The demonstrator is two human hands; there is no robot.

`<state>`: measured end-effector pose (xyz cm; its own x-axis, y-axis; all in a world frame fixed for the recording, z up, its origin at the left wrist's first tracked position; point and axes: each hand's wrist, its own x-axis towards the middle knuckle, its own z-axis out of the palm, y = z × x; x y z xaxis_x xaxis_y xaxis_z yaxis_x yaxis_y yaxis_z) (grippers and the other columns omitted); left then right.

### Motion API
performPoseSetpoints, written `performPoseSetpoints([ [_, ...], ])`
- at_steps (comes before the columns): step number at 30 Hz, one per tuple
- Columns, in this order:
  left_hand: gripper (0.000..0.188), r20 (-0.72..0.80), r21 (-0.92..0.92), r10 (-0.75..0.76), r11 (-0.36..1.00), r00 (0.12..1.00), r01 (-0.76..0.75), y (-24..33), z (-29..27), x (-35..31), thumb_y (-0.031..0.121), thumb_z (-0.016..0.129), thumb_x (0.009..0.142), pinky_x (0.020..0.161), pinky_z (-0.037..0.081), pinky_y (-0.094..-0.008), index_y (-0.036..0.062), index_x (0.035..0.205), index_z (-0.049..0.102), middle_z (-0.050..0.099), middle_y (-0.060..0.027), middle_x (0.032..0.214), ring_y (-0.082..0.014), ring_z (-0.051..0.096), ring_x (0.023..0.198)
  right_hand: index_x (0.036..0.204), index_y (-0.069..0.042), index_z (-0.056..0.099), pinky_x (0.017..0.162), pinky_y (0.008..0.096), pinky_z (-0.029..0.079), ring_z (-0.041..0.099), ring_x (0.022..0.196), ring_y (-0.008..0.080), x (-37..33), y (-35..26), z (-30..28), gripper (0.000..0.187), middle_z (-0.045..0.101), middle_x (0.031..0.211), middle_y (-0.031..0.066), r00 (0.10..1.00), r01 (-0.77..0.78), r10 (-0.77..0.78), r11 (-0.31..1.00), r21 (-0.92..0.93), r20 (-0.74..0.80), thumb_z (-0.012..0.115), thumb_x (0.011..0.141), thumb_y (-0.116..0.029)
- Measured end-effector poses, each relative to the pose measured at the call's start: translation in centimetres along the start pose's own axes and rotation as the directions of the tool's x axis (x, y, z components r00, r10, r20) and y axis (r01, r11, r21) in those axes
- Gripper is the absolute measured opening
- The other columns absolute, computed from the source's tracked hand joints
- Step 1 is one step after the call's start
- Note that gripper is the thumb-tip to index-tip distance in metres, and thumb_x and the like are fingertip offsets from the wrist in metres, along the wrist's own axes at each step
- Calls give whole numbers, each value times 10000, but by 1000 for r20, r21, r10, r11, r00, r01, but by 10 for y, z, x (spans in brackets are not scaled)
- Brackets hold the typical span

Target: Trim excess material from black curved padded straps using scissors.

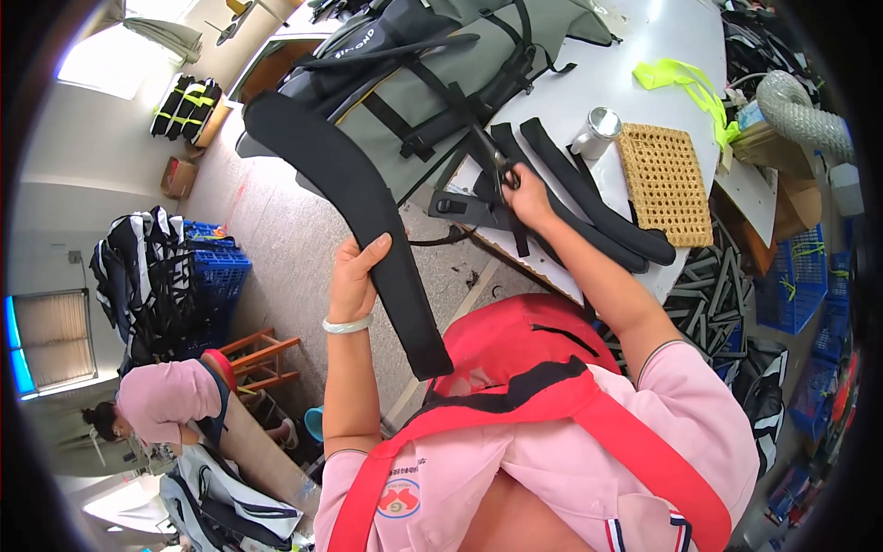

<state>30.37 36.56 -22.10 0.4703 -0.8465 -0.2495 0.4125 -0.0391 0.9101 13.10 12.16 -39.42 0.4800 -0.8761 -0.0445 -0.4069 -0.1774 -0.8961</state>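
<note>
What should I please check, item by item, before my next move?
1. Left grip on the black padded strap: ok, thumb lying across it.
2. Right grip on the scissors: ok, held.
3. Scissors kept off the padded strap: ok, apart in this view.
4. Scissor blades closed: cannot tell, dark against dark.
5. Space beside the right hand free of loose pieces: not ok, black padded strips lie there.
6. Metal cup away from the right hand: ok, not touching.

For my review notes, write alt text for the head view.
A person's left hand holds a long, curved black padded strip, while the right hand grips dark scissors above black padded straps on a white tabletop. Beyond lies a grey-and-black fabric bag.
</note>
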Motion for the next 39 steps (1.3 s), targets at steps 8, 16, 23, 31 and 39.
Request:
performPoseSetpoints([
  [8,255,75,51,-104,994,992,100,18,2,37,146,657,890,759,543,-262,-22,1081,635,685,-115,1024,-132,654,833,889,-32,542,651,389,508,689,690,276,103,6,41,279,666,719,138,999,-43,41,994,-100,-25,754,735,-130],
  [16,258,160,-25,-197,979,967,204,17,-3,67,170,632,915,728,560,-246,-23,1086,627,683,-126,1036,-126,666,817,917,-54,587,696,315,480,625,759,178,72,2,14,280,639,807,86,1000,-6,6,999,37,7,775,723,-129],
  [23,272,322,-9,-317,941,892,337,1,28,100,174,638,918,714,561,-227,-32,1095,626,685,-83,996,-116,670,794,925,-72,552,642,223,448,553,682,70,-20,-108,-28,195,584,766,-6,899,-248,-39,776,580,436,717,853,-147],
  [31,286,427,42,-309,945,850,323,-11,77,115,164,651,904,726,569,-253,-23,1119,614,686,-101,990,-151,680,823,870,-81,518,642,205,413,504,689,49,-54,-114,-65,234,501,749,-52,913,-211,-110,695,688,392,745,815,-60],
  [39,273,330,-15,-138,988,934,151,14,92,114,132,633,910,712,567,-284,-22,1134,607,675,-121,1052,-157,665,807,884,-92,538,542,172,345,447,585,19,-39,-115,-234,190,492,690,-58,997,-77,76,883,464,20,675,826,27],
])
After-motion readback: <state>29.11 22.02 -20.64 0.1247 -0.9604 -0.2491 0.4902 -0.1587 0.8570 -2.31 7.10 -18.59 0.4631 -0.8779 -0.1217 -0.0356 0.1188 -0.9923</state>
